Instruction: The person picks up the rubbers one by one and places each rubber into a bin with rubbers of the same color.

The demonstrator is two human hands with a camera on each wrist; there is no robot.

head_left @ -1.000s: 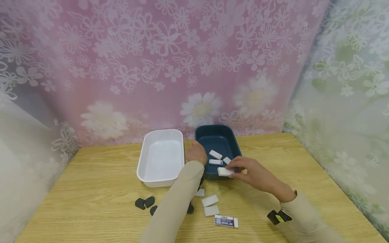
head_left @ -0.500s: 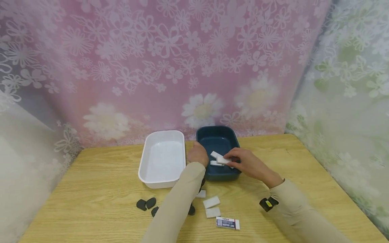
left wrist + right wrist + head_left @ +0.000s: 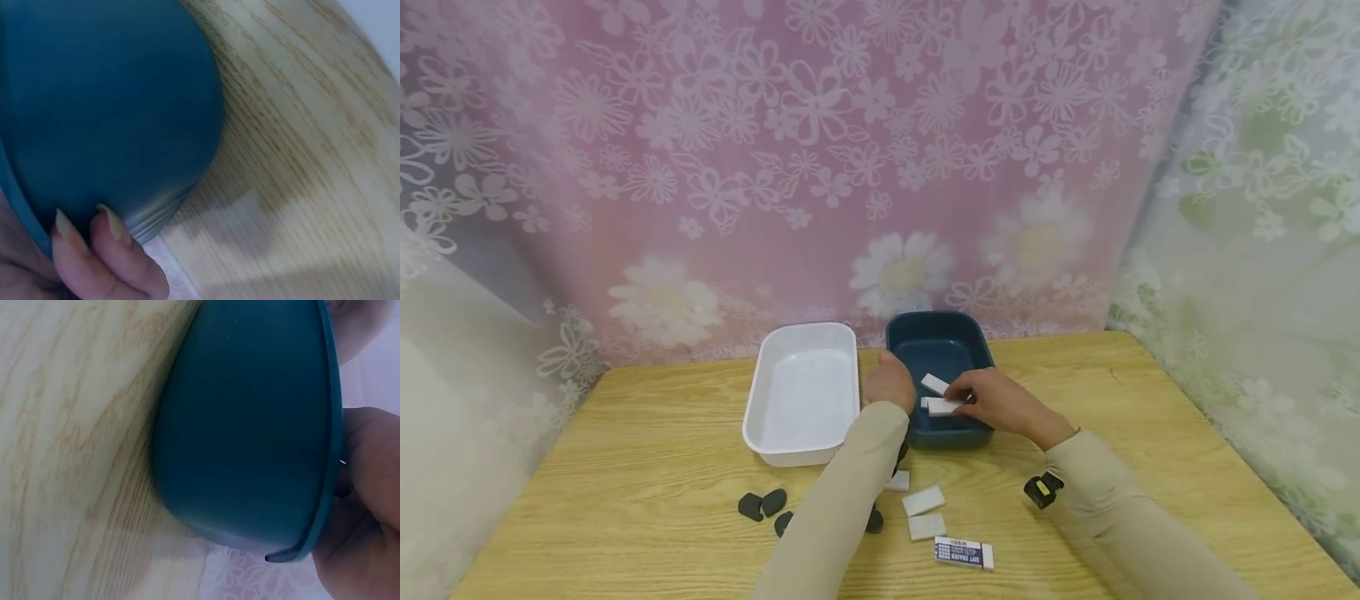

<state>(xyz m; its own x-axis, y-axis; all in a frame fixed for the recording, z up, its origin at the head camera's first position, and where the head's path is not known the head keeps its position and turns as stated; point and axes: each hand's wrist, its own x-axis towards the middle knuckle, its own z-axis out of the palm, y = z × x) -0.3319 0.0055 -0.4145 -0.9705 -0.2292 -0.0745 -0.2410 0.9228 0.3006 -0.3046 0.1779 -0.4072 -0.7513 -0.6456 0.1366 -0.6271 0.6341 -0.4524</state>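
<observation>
In the head view, my left hand [image 3: 889,382] is at the left side of the dark blue plastic basin [image 3: 942,435]. The left wrist view shows its fingers [image 3: 112,250] curled over the rim against the outer wall. My right hand [image 3: 1000,402] reaches over the near right part of the basin and pinches a white eraser [image 3: 942,407] low inside. Just behind lies another white eraser [image 3: 934,384]; a further one is mostly covered by the held one. From the right wrist, the basin's wall [image 3: 250,425] hides the eraser, with the right hand [image 3: 369,500] past the rim.
A white basin [image 3: 801,400] stands left of the blue one. On the wooden table nearer me lie white erasers [image 3: 923,501], one sleeved eraser [image 3: 964,552] marked as soft eraser, and several dark rounded pieces [image 3: 773,501], partly behind my left sleeve. A floral curtain [image 3: 775,167] hangs behind.
My right hand has carried the white eraser from above the basin's near right rim inward and left, then down among the other erasers. The left hand has kept its place at the basin's side.
</observation>
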